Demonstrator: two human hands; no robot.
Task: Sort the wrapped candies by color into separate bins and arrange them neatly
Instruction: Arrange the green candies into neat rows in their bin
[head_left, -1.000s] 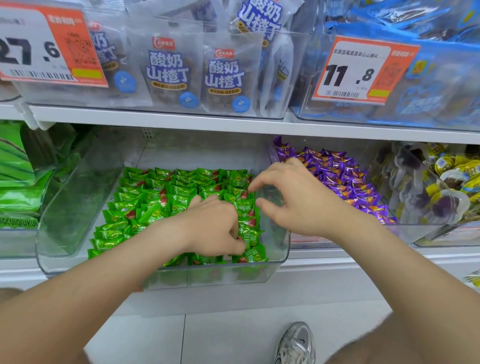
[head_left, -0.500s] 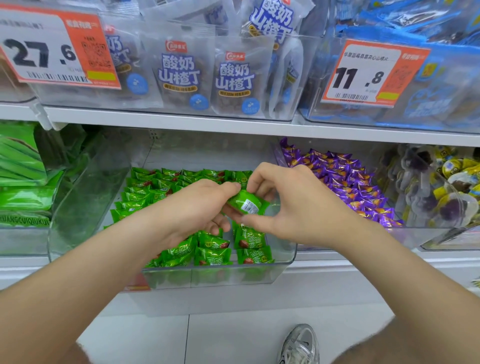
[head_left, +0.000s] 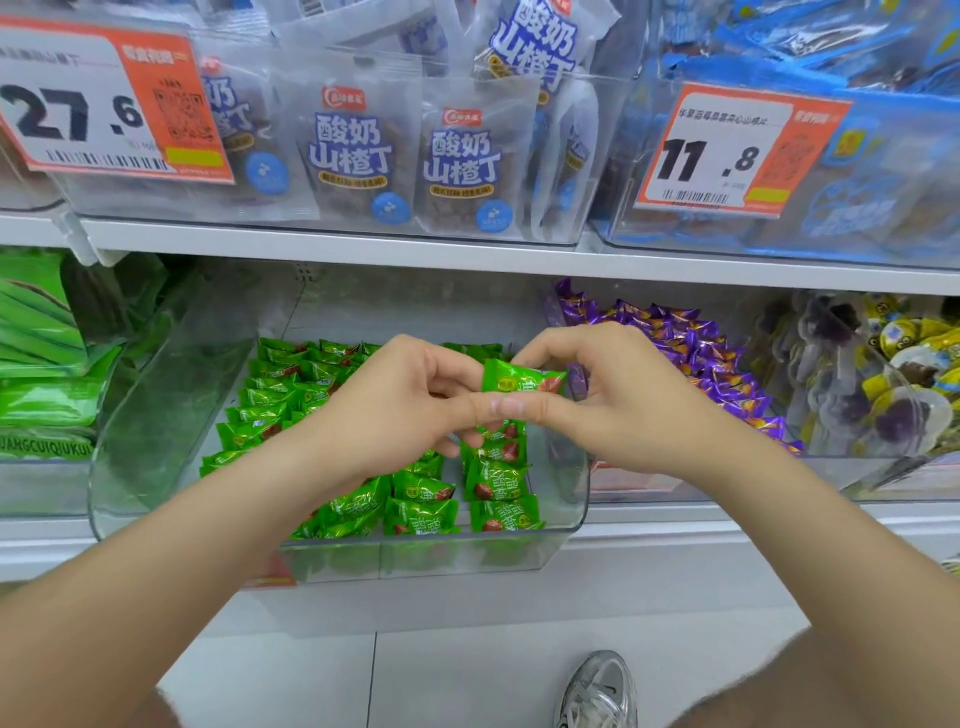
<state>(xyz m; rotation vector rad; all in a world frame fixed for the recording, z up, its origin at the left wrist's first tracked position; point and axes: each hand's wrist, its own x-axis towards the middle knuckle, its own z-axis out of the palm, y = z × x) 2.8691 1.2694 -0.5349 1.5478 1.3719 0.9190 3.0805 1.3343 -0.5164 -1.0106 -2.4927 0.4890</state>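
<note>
A: Candy status?
B: Green wrapped candy (head_left: 522, 381), glossy, red-brown print at one end, above the clear bin (head_left: 574, 499) (rows of green candies (head_left: 421, 512) inside)
A: Grip state?
B: Left grip (head_left: 395, 410) and right grip (head_left: 623, 410) both pinch it

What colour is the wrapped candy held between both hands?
The wrapped candy is shiny green with a reddish-brown picture; head view.

27.6 price tag (head_left: 111, 104), 11.8 price tag (head_left: 737, 150), snack pouches (head_left: 358, 156), sneaker (head_left: 597, 693)
</note>
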